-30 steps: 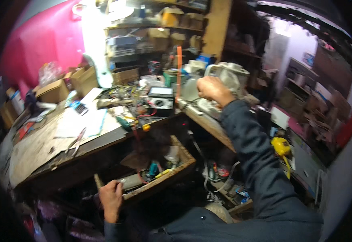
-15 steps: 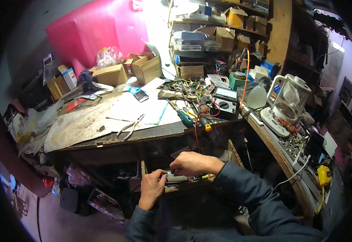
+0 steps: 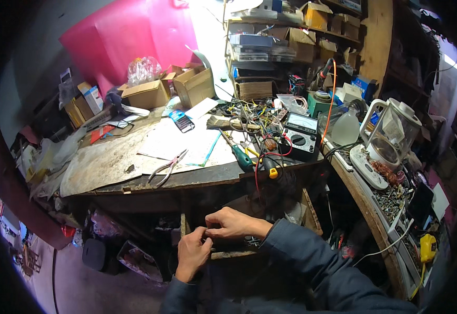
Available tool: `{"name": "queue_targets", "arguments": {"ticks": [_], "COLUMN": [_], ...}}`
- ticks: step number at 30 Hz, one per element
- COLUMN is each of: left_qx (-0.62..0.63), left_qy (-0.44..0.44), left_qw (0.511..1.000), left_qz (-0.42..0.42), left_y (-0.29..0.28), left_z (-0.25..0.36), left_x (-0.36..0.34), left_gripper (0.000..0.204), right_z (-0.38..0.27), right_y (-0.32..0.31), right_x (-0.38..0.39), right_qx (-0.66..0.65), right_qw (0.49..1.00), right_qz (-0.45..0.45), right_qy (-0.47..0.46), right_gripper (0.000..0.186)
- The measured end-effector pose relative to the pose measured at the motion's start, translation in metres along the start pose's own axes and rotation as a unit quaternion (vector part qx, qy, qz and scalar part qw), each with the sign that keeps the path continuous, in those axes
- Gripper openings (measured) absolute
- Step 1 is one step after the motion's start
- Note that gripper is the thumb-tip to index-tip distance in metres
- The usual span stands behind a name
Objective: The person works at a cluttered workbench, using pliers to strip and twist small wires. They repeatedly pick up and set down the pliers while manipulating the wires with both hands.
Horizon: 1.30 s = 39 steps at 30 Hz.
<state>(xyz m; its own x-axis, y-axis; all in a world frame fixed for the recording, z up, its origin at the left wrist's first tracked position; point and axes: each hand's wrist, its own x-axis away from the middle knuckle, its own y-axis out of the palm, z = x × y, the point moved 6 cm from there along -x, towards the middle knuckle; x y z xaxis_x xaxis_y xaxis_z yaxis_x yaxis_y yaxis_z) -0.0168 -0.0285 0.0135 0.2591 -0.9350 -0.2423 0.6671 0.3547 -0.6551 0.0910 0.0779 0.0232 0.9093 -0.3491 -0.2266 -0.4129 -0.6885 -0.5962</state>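
Observation:
Low in the head view, my left hand (image 3: 193, 251) and my right hand (image 3: 233, 224) meet above an open wooden drawer (image 3: 312, 217) beneath the workbench. Both have their fingers curled and pinched together; whatever lies between them is too small or hidden to make out. Small items sit inside the drawer, partly covered by my hands. Above, on the bench's paper covering (image 3: 95, 162), lie pliers (image 3: 165, 167), a green-handled tool (image 3: 240, 157) and an analog multimeter (image 3: 299, 138) with red leads.
Tangled electronic parts (image 3: 244, 115) crowd the bench's back, beside cardboard boxes (image 3: 194, 83). The right side bench holds a kettle (image 3: 391, 131), a plastic bottle (image 3: 346, 128) and a yellow device (image 3: 427, 247). A bin (image 3: 139, 261) stands on the floor at lower left.
My right hand has come down from beside the kettle to meet my left hand at the drawer, and since then both have shifted slightly left and lower. The view has also turned.

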Motion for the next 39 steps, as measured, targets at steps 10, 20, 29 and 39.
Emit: {"name": "queue_targets", "arguments": {"ticks": [10,20,29,39], "left_qx": [0.029,0.103,0.066,-0.016], "left_qy": [-0.006,-0.028,-0.041,0.004], "left_qw": [0.998,0.992,0.995,0.999], "left_qz": [-0.057,-0.064,-0.058,-0.032], "left_y": [0.007,0.009,0.003,0.005], "left_z": [-0.009,-0.013,-0.006,0.000], "left_x": [-0.005,-0.003,-0.002,0.000], "left_gripper": [0.024,0.023,0.024,0.023], "right_z": [-0.003,-0.006,0.005,0.003], "right_y": [-0.004,-0.004,0.001,0.001], "right_x": [0.004,0.005,0.005,0.006], "right_qx": [0.031,0.037,0.083,0.072], "right_qw": [0.999,0.999,0.995,0.992], "right_qz": [-0.005,-0.027,-0.030,-0.077], "right_qy": [-0.012,0.025,0.044,0.070], "right_gripper": [0.038,0.044,0.046,0.047]}}
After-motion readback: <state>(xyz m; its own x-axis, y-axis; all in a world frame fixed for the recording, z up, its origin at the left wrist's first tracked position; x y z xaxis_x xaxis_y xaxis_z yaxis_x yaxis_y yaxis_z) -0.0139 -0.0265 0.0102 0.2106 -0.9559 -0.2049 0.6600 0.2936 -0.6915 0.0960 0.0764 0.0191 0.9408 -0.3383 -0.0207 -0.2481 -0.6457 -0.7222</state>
